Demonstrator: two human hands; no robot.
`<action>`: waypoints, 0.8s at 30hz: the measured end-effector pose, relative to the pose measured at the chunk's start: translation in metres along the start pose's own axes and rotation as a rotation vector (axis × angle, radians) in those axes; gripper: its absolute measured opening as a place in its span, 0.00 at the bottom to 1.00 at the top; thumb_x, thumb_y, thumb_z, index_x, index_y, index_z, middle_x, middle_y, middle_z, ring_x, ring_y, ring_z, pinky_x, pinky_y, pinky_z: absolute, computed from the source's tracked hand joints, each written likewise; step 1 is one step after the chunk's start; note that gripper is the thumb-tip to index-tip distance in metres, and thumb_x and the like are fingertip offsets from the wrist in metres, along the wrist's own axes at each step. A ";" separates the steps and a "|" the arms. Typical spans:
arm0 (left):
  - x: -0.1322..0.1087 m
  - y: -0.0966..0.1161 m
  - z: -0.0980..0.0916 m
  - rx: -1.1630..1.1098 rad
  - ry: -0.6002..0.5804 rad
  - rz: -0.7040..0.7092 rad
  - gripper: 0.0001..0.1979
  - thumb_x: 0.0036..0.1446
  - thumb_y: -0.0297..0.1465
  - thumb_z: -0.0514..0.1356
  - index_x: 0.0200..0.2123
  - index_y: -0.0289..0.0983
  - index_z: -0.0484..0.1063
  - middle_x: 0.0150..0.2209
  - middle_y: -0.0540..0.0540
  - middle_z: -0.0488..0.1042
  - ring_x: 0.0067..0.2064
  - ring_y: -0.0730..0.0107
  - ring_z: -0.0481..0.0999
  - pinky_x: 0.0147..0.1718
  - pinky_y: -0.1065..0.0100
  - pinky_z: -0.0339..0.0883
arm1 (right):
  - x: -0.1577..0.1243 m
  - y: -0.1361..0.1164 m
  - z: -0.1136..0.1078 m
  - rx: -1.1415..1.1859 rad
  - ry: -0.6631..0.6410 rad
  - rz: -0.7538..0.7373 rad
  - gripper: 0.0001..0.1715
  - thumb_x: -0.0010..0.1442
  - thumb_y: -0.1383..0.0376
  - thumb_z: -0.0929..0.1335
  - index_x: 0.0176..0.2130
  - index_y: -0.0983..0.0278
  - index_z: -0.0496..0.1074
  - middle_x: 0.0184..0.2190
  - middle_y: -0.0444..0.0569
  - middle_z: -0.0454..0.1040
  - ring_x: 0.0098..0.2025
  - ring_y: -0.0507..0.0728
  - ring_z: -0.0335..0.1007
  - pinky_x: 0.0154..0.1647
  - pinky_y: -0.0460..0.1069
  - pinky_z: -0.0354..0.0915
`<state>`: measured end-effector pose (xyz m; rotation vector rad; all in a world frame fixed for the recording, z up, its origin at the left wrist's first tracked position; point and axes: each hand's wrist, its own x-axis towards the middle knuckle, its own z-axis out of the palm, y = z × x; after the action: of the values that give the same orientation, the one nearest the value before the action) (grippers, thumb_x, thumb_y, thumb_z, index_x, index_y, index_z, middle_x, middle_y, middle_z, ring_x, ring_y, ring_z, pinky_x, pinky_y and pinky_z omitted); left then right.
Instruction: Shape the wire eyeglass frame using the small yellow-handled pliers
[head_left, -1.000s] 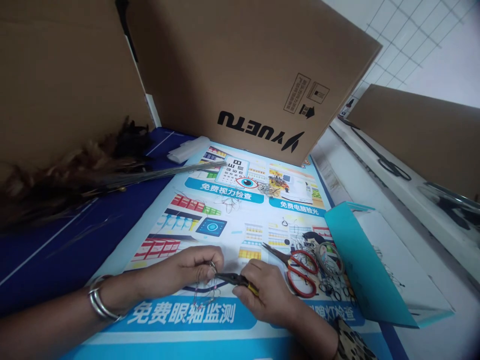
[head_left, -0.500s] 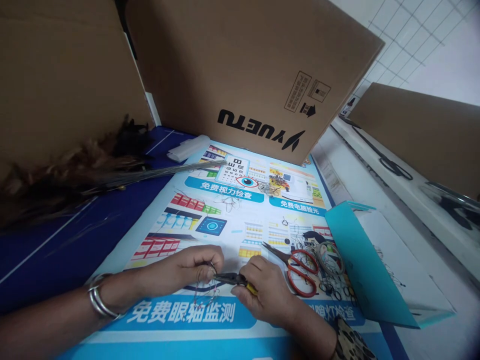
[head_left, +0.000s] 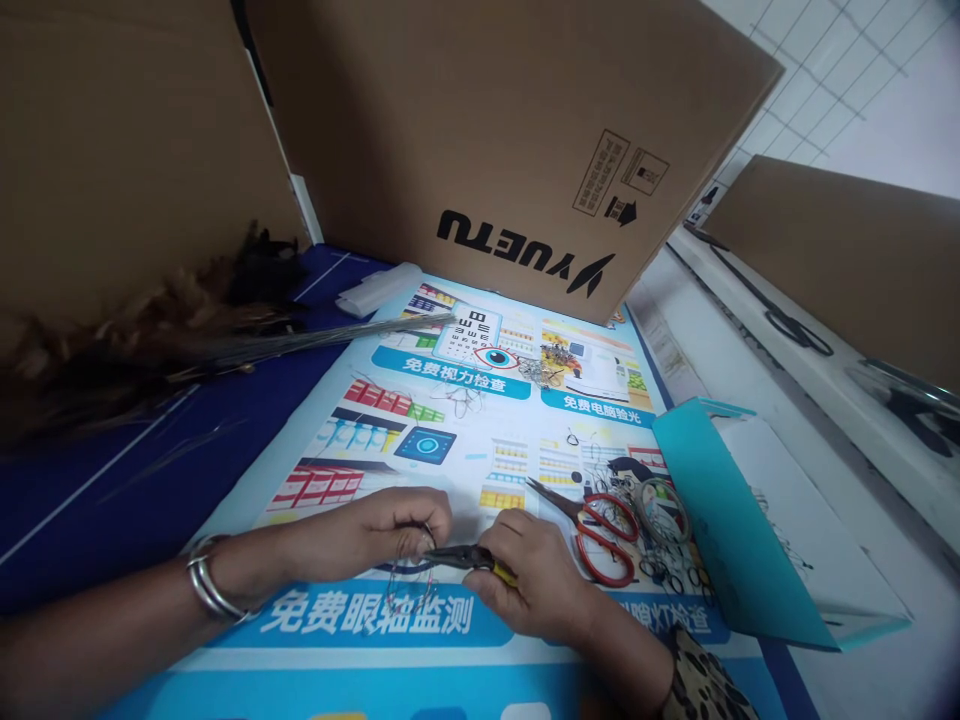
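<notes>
Pinched in my left hand (head_left: 401, 525) is a loose tangle of thin wire (head_left: 411, 590) with small reddish bits, its loops hanging below the fingers. My right hand (head_left: 529, 575) is wrapped round a pair of pliers (head_left: 457, 557) with yellow-and-black handles. The dark jaws of the pliers point left and reach the left fingertips, at the wire. What exactly lies between the jaws is too small to make out. Just right of my right hand lie scissors with red handles (head_left: 606, 540), blades toward the upper left.
Wire rings and a coil (head_left: 664, 515) lie beside the scissors. A turquoise box (head_left: 739, 540) stands open at the right. A cardboard box (head_left: 510, 130) rises behind the printed sheet (head_left: 375, 660). Brown feathers (head_left: 150, 320) and long thin stems (head_left: 337, 338) lie at left.
Both hands keep nearly the same pose, the pliers still at the left fingertips. The whole view has shifted very slightly.
</notes>
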<state>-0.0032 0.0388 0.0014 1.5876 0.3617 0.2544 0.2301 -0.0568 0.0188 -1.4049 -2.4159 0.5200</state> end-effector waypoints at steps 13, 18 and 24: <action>-0.001 -0.004 -0.002 0.104 -0.032 0.063 0.20 0.65 0.48 0.52 0.34 0.38 0.70 0.32 0.50 0.66 0.33 0.68 0.65 0.34 0.70 0.60 | 0.001 0.000 0.001 -0.019 -0.004 -0.041 0.28 0.67 0.46 0.55 0.33 0.62 0.68 0.30 0.48 0.69 0.32 0.56 0.63 0.30 0.49 0.53; 0.001 -0.004 -0.002 0.120 -0.062 0.085 0.21 0.65 0.49 0.51 0.33 0.38 0.69 0.32 0.50 0.66 0.33 0.68 0.65 0.35 0.70 0.60 | 0.001 0.001 0.002 -0.018 0.001 -0.069 0.29 0.67 0.45 0.54 0.32 0.62 0.68 0.28 0.47 0.68 0.31 0.55 0.62 0.30 0.49 0.52; 0.000 -0.002 -0.002 0.155 -0.076 0.101 0.20 0.66 0.48 0.51 0.34 0.38 0.69 0.33 0.50 0.67 0.34 0.68 0.65 0.36 0.70 0.60 | 0.001 0.001 0.003 -0.030 0.000 -0.084 0.30 0.67 0.45 0.54 0.32 0.62 0.67 0.29 0.48 0.68 0.31 0.55 0.63 0.30 0.49 0.52</action>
<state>-0.0038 0.0405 -0.0003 1.7663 0.2473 0.2481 0.2294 -0.0555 0.0158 -1.3084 -2.4804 0.4647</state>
